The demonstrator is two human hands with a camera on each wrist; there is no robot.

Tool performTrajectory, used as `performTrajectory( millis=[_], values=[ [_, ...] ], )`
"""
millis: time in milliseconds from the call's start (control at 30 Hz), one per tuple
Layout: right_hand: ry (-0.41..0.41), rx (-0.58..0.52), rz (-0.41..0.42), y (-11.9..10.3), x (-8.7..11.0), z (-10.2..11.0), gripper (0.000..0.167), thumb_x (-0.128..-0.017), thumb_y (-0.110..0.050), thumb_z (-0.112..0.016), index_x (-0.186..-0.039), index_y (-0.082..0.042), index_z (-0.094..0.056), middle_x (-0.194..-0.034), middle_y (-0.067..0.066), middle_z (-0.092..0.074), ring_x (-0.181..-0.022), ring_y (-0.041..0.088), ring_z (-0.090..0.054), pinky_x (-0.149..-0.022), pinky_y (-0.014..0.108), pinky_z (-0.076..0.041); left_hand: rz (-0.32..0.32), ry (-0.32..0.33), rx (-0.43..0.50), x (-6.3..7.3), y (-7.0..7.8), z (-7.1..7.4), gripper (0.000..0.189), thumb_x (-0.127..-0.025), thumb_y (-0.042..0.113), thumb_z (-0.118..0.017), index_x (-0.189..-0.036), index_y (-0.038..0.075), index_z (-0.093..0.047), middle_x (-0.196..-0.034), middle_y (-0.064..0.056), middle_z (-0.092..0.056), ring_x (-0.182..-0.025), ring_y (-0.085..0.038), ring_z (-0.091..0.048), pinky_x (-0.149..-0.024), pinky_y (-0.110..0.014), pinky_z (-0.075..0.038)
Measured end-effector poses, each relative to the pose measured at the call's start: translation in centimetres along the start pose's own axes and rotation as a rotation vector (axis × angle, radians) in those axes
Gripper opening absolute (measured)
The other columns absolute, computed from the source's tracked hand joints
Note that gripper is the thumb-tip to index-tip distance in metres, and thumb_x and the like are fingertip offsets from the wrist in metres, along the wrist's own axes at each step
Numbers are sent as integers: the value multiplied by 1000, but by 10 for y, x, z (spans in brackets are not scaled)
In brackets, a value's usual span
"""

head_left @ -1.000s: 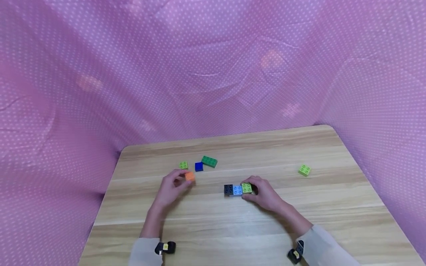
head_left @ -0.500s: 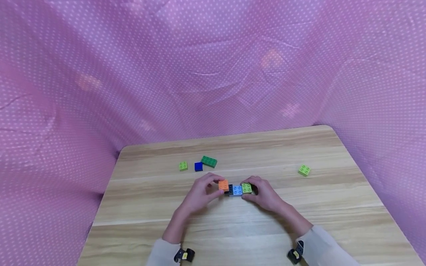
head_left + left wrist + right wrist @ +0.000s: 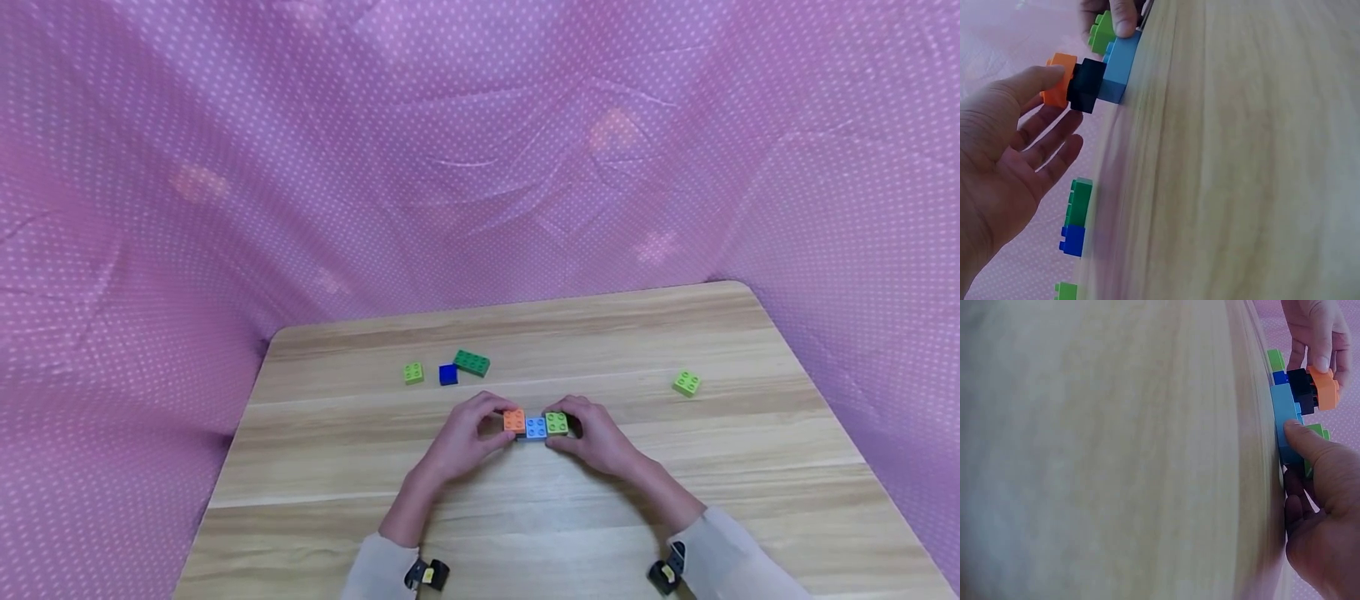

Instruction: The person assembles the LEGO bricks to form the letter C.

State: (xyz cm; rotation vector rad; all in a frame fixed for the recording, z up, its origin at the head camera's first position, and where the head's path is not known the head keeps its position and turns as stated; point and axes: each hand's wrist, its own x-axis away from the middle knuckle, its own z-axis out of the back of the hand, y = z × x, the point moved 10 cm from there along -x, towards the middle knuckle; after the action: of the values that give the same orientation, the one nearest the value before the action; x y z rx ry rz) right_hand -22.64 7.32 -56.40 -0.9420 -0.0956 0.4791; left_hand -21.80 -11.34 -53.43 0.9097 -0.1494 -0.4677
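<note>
My left hand [image 3: 463, 437] pinches an orange toy building brick [image 3: 513, 419] between thumb and fingers. In the left wrist view, this brick sits right at the top of a black brick [image 3: 1085, 89], which is mounted on one end of a longer light blue brick [image 3: 1120, 70]. Black studs show between the orange and black bricks in the right wrist view. A lime green brick [image 3: 557, 422] is on the light blue brick's other end. My right hand [image 3: 598, 437] grips that end, its thumb on the light blue side.
Behind the left hand lie a dark green brick [image 3: 472, 363], a dark blue brick [image 3: 447, 375] and a lime brick [image 3: 413, 373]. Another lime brick [image 3: 686, 383] lies far right on the wooden table [image 3: 750, 467]. A pink dotted cloth [image 3: 480, 167] hangs around the table.
My left hand has carried the orange brick rightward from near the loose bricks to over the black brick, which it now covers from above. My right hand has kept its hold.
</note>
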Motion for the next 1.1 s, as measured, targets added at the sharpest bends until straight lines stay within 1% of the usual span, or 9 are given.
performTrajectory(
  millis=[167,333,533,667,800,900,967,1033,1100],
  values=[
    [-2,-5,4,-1,0,0,41,-86,-17,-90,-124,-14,-74,-118,-8,-71,-111,13,-64,-99,37,-53,-6,-2,-22,0,2,1,37,-97,25,-80,-133,28,-71,-126,13,-66,-115,-11,-64,-99,-38,-58],
    [7,-10,3,-2,0,1,40,-86,-17,-90,-123,-14,-74,-117,-7,-72,-110,14,-64,-98,37,-54,-44,-9,-72,-2,10,3,37,-96,22,-81,-133,22,-73,-123,11,-67,-115,-10,-64,-101,-34,-58],
    [2,-6,-7,-2,-1,1,41,-86,-17,-90,-124,-14,-74,-116,-8,-71,-109,13,-64,-98,38,-53,-57,-20,-144,-5,15,3,37,-95,21,-82,-131,21,-74,-117,14,-65,-110,-6,-64,-96,-29,-58],
    [-3,-10,-2,-2,-2,0,41,-87,-18,-90,-124,-14,-73,-117,-8,-71,-109,13,-64,-97,37,-53,-61,-9,-195,-5,16,3,38,-94,21,-84,-131,22,-75,-114,15,-65,-104,-4,-62,-91,-26,-57],
    [-2,-18,-5,-3,-2,1,40,-86,-16,-90,-123,-14,-74,-118,-7,-71,-110,14,-64,-98,38,-53,-68,6,-198,-4,16,3,38,-93,21,-85,-130,21,-75,-112,14,-64,-101,-6,-63,-87,-26,-57],
    [3,-20,-2,-4,-2,2,40,-86,-15,-90,-123,-14,-74,-118,-7,-71,-110,14,-63,-98,38,-53,-64,9,-178,-4,13,3,38,-93,22,-84,-130,23,-75,-113,14,-65,-104,-8,-64,-89,-27,-58],
    [3,-21,1,-4,-2,2,40,-86,-15,-90,-123,-13,-74,-117,-7,-71,-109,14,-63,-98,38,-53,-56,1,-171,-5,9,3,40,-93,25,-84,-131,27,-73,-115,16,-65,-108,-8,-65,-94,-29,-58],
    [1,-18,3,-5,-2,2,40,-86,-15,-90,-123,-13,-74,-117,-7,-71,-109,14,-63,-98,38,-52,-38,-16,-159,-5,3,1,45,-92,28,-85,-134,29,-71,-120,17,-65,-114,-8,-64,-99,-32,-57],
    [-4,-16,-3,-4,-3,2,40,-86,-16,-90,-123,-13,-74,-117,-7,-71,-109,14,-64,-98,38,-52,-11,-29,-132,-4,-6,2,52,-91,31,-86,-140,30,-67,-128,16,-64,-121,-9,-62,-106,-36,-54]
  ],
)
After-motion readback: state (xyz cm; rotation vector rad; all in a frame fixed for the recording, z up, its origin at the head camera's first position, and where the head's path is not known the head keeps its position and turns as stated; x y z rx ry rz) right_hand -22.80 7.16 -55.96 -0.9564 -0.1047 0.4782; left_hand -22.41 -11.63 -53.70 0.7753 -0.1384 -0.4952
